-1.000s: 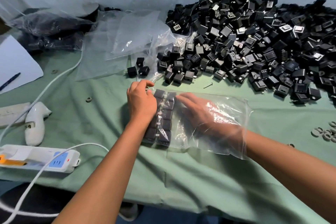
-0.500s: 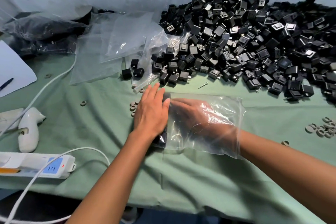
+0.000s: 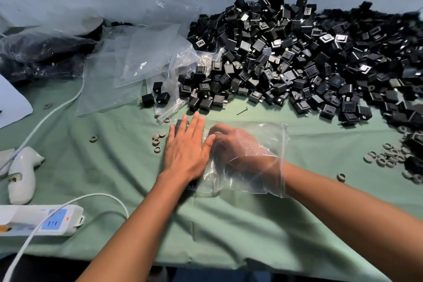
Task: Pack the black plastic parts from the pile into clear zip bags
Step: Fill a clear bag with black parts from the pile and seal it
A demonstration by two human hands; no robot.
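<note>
The left hand (image 3: pixel 186 150) lies flat, fingers straight, pressing the bag's (image 3: pixel 258 162) left end. The right hand (image 3: pixel 238 146) is inside the bag, fingers loosely bent; whether it holds anything is unclear. The pile (image 3: pixel 309 64) lies behind.

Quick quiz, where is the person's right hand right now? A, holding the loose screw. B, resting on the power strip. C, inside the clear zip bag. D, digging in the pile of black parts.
C: the right hand shows through the clear zip bag, which covers it to the wrist, while the left hand lies flat on the bag's closed end.
</note>
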